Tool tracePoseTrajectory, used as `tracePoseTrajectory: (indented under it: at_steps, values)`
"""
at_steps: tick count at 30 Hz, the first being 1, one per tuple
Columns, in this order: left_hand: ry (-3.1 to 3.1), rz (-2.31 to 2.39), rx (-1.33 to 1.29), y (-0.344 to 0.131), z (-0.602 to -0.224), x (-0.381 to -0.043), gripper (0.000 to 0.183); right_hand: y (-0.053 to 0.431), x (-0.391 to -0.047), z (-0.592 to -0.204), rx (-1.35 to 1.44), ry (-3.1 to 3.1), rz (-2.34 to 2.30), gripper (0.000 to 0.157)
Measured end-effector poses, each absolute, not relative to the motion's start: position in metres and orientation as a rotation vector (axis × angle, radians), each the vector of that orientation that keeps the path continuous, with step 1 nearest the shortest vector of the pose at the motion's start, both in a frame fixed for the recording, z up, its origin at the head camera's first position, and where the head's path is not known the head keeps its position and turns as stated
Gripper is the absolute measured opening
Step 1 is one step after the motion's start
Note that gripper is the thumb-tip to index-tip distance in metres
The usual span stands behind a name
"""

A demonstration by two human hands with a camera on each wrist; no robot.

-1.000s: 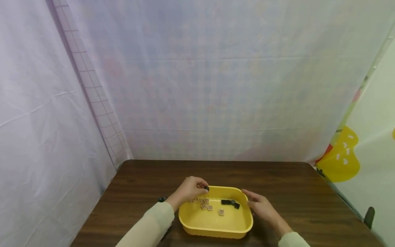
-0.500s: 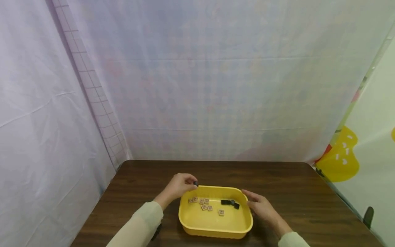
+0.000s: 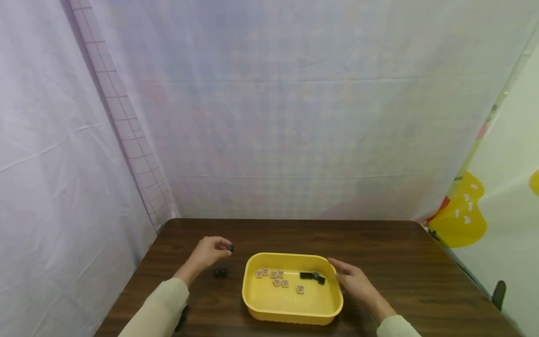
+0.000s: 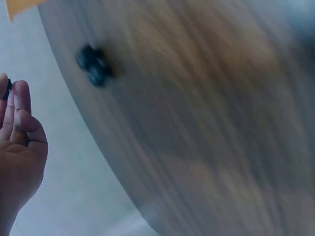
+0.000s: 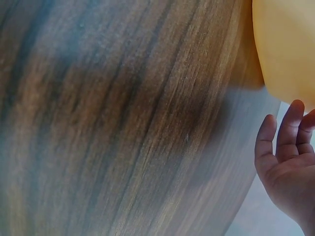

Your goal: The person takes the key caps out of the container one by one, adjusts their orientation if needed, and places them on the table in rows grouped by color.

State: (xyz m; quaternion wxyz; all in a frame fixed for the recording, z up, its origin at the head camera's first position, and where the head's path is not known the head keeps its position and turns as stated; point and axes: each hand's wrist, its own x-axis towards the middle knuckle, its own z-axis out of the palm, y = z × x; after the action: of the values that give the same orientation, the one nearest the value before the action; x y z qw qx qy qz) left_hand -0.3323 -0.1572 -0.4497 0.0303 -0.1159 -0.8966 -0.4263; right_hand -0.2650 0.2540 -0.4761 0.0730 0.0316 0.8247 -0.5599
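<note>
My left hand [image 3: 208, 252] pinches a small black block [image 3: 229, 248] between thumb and fingertips, left of the yellow tray [image 3: 290, 318]. In the left wrist view, the same block [image 4: 7, 89] shows as a dark sliver at the fingertips. Just below that hand, a small group of black blocks [image 3: 221, 272] lies on the table. Fingers of my right hand [image 3: 355, 282] rest loosely against the tray's right side, near its back corner. Inside the tray are several small beige tiles [image 3: 300, 289] with printed marks, and a short row of black blocks [image 3: 309, 275] near the back right.
The dark wood table [image 3: 379, 238] runs back to a pale hanging curtain [image 3: 286, 117]. Another white curtain [image 3: 63, 164] closes off the left side. A yellow printed shape [image 3: 465, 215] shows on the right-hand sheet.
My left hand has moved left from the tray's back rim, carrying the black block, and uncovers the black blocks on the table. The right hand has stayed at the tray.
</note>
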Motion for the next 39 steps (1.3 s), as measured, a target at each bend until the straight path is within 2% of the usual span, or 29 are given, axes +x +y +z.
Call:
tracePoseTrajectory:
  at_steps: [7, 13, 26, 39]
  values:
    - [-2.804, -1.273, -0.286, -0.199, -0.465, -0.325, 0.020, 0.250, -0.263, -0.475, 0.122, 2.494, -1.703, 0.049]
    - [-2.872, -1.233, -0.318, -0.216, -0.477, -0.319, 0.018, 0.249, -0.262, -0.473, 0.148, 2.492, -1.708, 0.048]
    - [-2.884, -1.289, -0.488, -0.218, -0.492, -0.314, 0.018, 0.249, -0.263, -0.473, 0.145, 2.498, -1.708, 0.048]
    - [-2.912, -1.280, -0.405, -0.208, -0.493, -0.315, 0.020, 0.250, -0.264, -0.476, 0.155, 2.493, -1.722, 0.046]
